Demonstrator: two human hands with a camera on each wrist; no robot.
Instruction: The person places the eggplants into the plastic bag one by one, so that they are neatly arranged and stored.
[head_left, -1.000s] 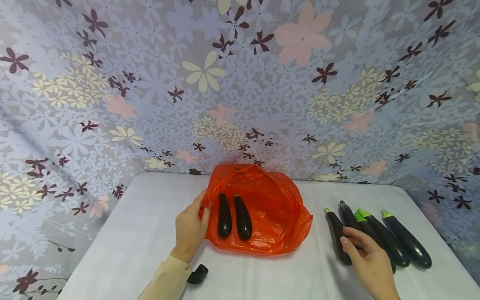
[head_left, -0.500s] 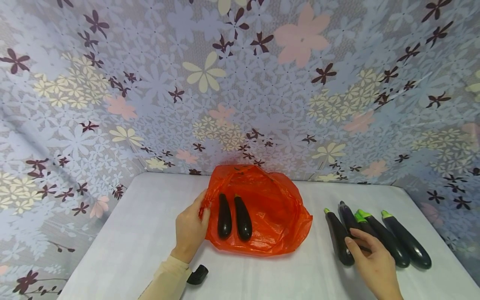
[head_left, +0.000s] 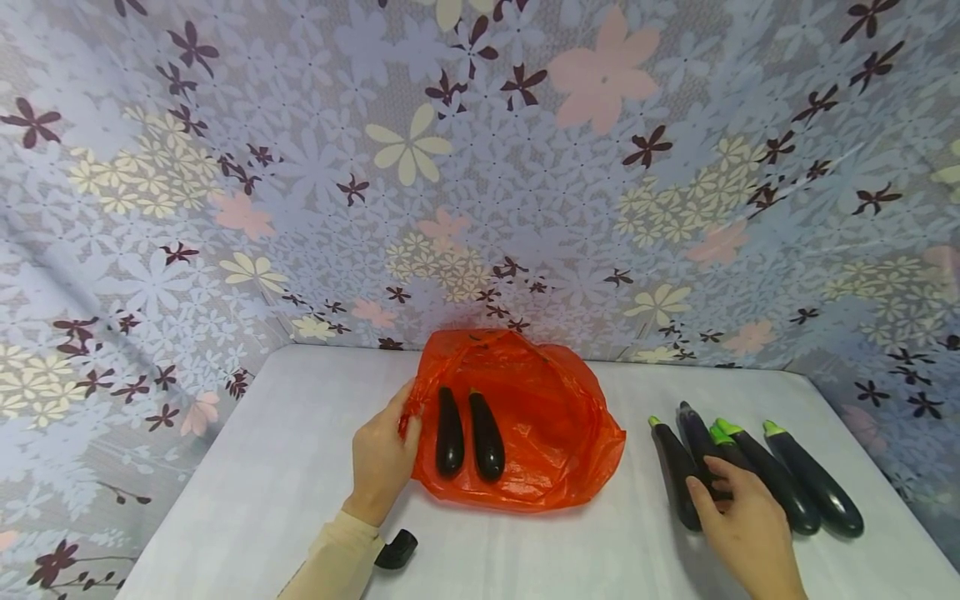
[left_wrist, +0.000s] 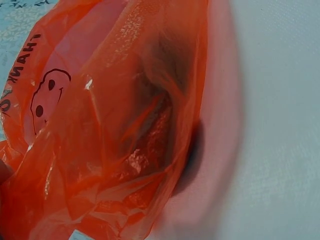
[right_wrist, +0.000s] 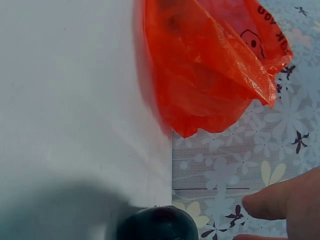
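Note:
My left hand [head_left: 382, 458] pinches the left edge of a red plastic bag [head_left: 555, 450], its opening facing me. Two eggplants [head_left: 449, 433] [head_left: 487, 437] lie side by side in the bag. At the right, my right hand [head_left: 746, 525] is over a group of several eggplants, thumb beside the leftmost eggplant [head_left: 675, 475] and fingers bent over the one next to it; whether it grips one is hidden. In the right wrist view, the rounded end of an eggplant [right_wrist: 160, 225] shows near the fingers of my right hand [right_wrist: 285, 205].
A small black object [head_left: 396, 550] lies by my left forearm on the white table [head_left: 262, 467]. More eggplants [head_left: 816, 482] with green stems lie to the right of my right hand. A flowered cloth [head_left: 480, 208] stands behind and at both sides of the table.
My right hand has shifted slightly right over the eggplants, and the leftmost eggplant has moved very slightly. My left hand and the bag have stayed in place.

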